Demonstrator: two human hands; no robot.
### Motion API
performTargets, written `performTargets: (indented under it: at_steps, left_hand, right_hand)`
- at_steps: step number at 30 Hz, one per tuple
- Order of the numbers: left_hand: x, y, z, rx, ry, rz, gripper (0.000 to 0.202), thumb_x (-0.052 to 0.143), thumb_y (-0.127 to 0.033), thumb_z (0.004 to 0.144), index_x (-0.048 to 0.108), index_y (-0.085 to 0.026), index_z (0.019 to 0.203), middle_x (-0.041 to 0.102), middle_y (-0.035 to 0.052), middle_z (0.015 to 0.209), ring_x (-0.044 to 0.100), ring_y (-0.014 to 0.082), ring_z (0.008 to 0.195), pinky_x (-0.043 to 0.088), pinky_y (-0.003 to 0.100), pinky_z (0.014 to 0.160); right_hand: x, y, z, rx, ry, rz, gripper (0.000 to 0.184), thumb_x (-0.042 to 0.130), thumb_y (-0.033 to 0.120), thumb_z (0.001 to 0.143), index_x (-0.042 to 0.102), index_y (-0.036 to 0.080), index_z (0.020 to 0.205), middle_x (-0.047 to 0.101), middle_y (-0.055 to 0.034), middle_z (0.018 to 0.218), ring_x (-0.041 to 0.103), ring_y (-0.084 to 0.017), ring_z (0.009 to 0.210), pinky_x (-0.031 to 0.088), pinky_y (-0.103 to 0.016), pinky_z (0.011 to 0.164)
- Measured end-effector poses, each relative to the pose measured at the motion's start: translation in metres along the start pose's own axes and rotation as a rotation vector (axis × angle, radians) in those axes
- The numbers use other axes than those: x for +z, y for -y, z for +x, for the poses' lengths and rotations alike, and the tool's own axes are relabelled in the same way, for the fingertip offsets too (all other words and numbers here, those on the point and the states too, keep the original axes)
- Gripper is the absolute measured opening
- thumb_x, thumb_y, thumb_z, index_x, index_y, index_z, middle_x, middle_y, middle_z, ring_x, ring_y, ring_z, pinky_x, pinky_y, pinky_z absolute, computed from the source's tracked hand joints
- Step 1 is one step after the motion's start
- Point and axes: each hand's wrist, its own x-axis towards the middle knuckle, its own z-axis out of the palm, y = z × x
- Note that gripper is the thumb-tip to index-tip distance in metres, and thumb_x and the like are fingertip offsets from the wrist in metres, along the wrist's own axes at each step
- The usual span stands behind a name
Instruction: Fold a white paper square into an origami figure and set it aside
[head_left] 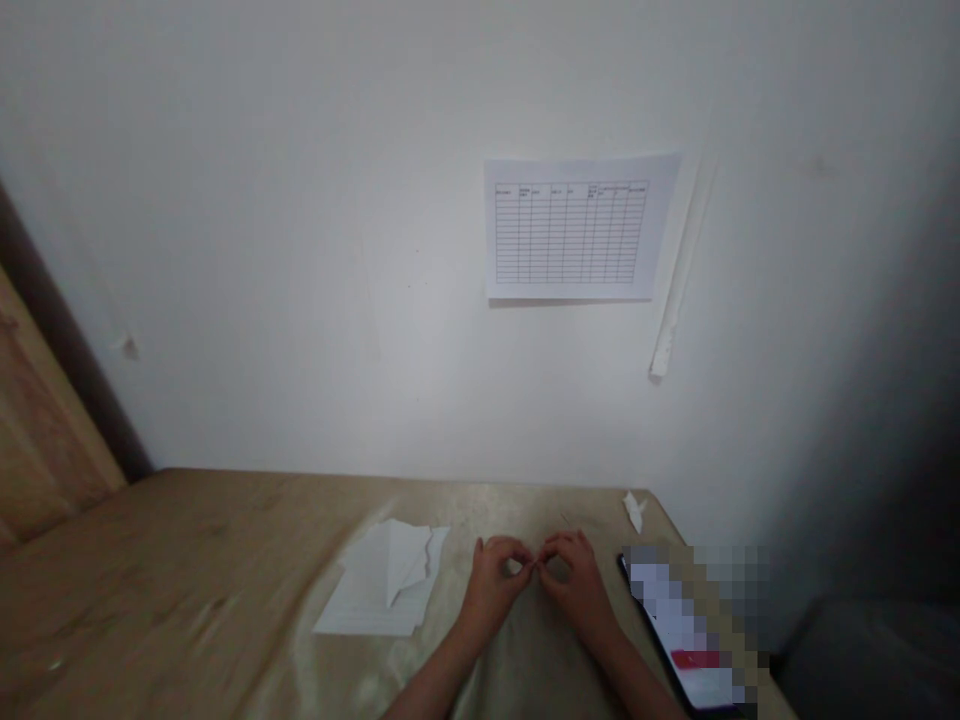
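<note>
My left hand (pixel 499 572) and my right hand (pixel 568 572) meet over the table, thumb and forefinger pinched on each. Their fingertips touch or nearly touch, and whatever lies between them is too small to make out. To the left of my left hand is a small stack of white paper (pixel 360 603). On top of it rests a folded paper piece (pixel 407 560) with a ragged, torn edge. A small folded scrap of white paper (pixel 634 512) lies beyond my right hand, near the table's far right corner.
A phone (pixel 686 640) with a lit, partly blurred screen lies right of my right forearm. The table (pixel 225 560) has a brown, wrinkled cover and meets a white wall. A printed grid sheet (pixel 570 230) and a pale strip (pixel 679 280) are on the wall. Wood (pixel 45 420) stands at left.
</note>
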Motion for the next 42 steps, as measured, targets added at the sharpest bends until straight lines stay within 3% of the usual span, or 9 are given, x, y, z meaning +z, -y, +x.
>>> performTargets:
  at_steps: [5,10,12,18,22,27,34,42]
  left_hand:
    - [0.000,-0.002,0.000,-0.038,-0.013,0.042,0.011,0.064,-0.029,0.075,0.074,-0.025,0.078,0.078,0.0017,0.090,0.070,0.0258,0.095,0.023,0.061,0.116]
    - [0.002,-0.002,-0.001,-0.041,-0.026,0.037,0.010,0.064,-0.025,0.072,0.074,-0.025,0.077,0.077,0.0003,0.086,0.070,0.0254,0.093,0.023,0.060,0.115]
    - [0.003,0.000,-0.001,-0.037,-0.028,0.027,0.009,0.065,-0.026,0.073,0.073,-0.025,0.077,0.077,0.0009,0.089,0.070,0.0254,0.094,0.022,0.060,0.116]
    - [0.003,-0.002,-0.003,-0.020,-0.023,0.027,0.005,0.066,-0.023,0.074,0.071,-0.024,0.075,0.076,-0.0007,0.087,0.068,0.0238,0.095,0.018,0.060,0.117]
    - [0.001,-0.003,-0.002,-0.003,-0.005,0.010,0.006,0.066,-0.022,0.075,0.072,-0.025,0.073,0.075,0.0005,0.086,0.067,0.0235,0.094,0.027,0.057,0.115]
    - [-0.001,0.009,0.003,0.093,0.008,-0.086,0.006,0.073,-0.029,0.076,0.077,-0.026,0.079,0.076,0.0038,0.091,0.066,0.0231,0.098,0.044,0.042,0.103]
    - [0.000,0.019,0.006,0.177,-0.002,-0.108,0.011,0.075,-0.022,0.076,0.079,-0.028,0.084,0.077,0.0035,0.092,0.065,0.0234,0.099,0.046,0.039,0.096]
    - [-0.003,0.016,0.010,0.230,0.024,-0.110,0.005,0.082,-0.030,0.072,0.079,-0.028,0.074,0.078,0.0014,0.082,0.066,0.0237,0.095,0.044,0.039,0.095]
  right_hand:
    - [-0.001,0.001,0.000,0.033,-0.033,0.008,0.004,0.069,0.024,0.070,0.071,0.026,0.071,0.070,-0.0061,0.093,0.060,-0.027,0.101,0.033,-0.051,0.110]
    - [-0.001,0.005,0.001,0.034,-0.030,-0.049,0.006,0.070,0.021,0.068,0.072,0.027,0.069,0.069,-0.0059,0.096,0.058,-0.028,0.108,0.018,-0.055,0.117]
    - [-0.001,0.006,0.001,0.044,-0.040,-0.043,0.006,0.070,0.021,0.067,0.072,0.027,0.069,0.068,-0.0058,0.096,0.058,-0.028,0.108,0.018,-0.055,0.117]
    - [0.000,0.007,0.000,0.075,-0.040,0.001,0.005,0.070,0.021,0.067,0.072,0.026,0.067,0.067,-0.0074,0.098,0.057,-0.029,0.107,0.038,-0.048,0.105]
    - [0.000,0.003,0.001,0.097,-0.028,0.043,0.005,0.069,0.020,0.066,0.071,0.025,0.067,0.067,-0.0072,0.095,0.059,-0.028,0.103,0.044,-0.042,0.098]
    - [-0.005,-0.001,0.004,0.139,-0.034,0.156,0.002,0.069,0.024,0.066,0.069,0.023,0.064,0.066,-0.0069,0.093,0.060,-0.028,0.102,0.045,-0.039,0.095]
    - [-0.008,0.001,0.005,0.197,0.020,0.229,0.006,0.069,0.027,0.065,0.070,0.021,0.063,0.067,-0.0083,0.097,0.062,-0.028,0.103,0.044,-0.038,0.096]
    - [-0.009,0.001,0.004,0.192,0.072,0.258,0.003,0.070,0.024,0.065,0.071,0.022,0.063,0.067,-0.0089,0.097,0.061,-0.029,0.108,0.044,-0.040,0.097]
